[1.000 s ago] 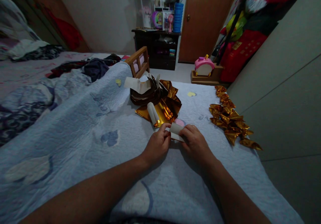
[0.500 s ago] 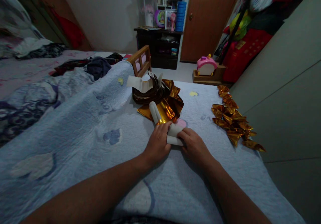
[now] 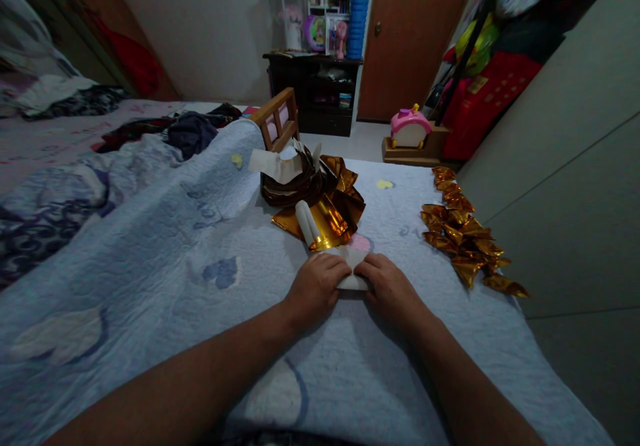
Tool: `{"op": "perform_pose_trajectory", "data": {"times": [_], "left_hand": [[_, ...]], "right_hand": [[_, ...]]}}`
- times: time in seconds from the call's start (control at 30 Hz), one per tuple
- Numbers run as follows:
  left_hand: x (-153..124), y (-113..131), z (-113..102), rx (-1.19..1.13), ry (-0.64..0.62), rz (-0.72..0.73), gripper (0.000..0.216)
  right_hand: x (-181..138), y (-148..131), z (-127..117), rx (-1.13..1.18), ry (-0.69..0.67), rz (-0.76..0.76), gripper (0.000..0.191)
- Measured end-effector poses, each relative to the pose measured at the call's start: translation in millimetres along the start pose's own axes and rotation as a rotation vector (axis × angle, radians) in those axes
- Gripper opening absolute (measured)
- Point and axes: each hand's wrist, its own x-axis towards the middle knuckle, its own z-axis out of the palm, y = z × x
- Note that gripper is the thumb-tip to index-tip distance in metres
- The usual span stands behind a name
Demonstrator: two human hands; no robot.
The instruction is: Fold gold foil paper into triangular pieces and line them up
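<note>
A sheet of paper (image 3: 354,282), pale on the side that shows and rolled or folded over, lies on the bed under both hands. My left hand (image 3: 320,285) is closed on its left part, fingers bent over the top. My right hand (image 3: 387,287) pinches the right part, thumb and fingertips close to the left ones. Just beyond, gold foil paper (image 3: 333,223) lies with a pale rolled edge toward me. Behind that sits a thick stack of foil sheets (image 3: 290,189) with curled pale sheets on top.
Several folded gold foil pieces (image 3: 465,236) lie along the right side of the bed (image 3: 250,339). Rumpled bedding and clothes (image 3: 195,133) are at the left. A wooden rail (image 3: 275,118), a dark cabinet (image 3: 313,93) and a pink toy (image 3: 410,128) stand beyond.
My left hand has shifted right along the paper, closer to my right hand. The paper between them now looks flatter and more folded over. My right hand has barely moved.
</note>
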Motion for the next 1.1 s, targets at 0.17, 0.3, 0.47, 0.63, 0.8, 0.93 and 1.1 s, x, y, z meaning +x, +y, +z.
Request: {"op": "perform_pose_trajectory", "data": {"times": [0.17,0.3,0.47,0.63,0.8,0.93,1.1], "left_hand": [[-1,3,4,0.018,-0.049,0.0,0.029],[-2,10,0,0.06,-0.078,0.01,0.025],[-3,16,-6,0.095,-0.122,0.012,0.008],[-4,15,-4,0.098,-0.078,0.059,0.014],[-4,10,-2,0.018,-0.04,0.042,0.017],[-1,7,-1,-0.075,-0.024,-0.016,0.011],[0,7,0,-0.156,0.014,-0.094,0.009]], "right_hand": [[0,0,-8,-0.033,-0.024,0.039,0.026],[-2,0,-11,-0.018,-0.024,0.026,0.026],[-5,2,-16,-0.009,-0.04,-0.007,0.026],[-7,3,-22,0.095,-0.079,-0.023,0.014],[-5,3,-27,0.16,-0.091,-0.05,0.014],[-3,4,-29,0.222,-0.092,-0.066,0.028],[-1,7,-25,0.155,-0.074,-0.006,0.035]]}}
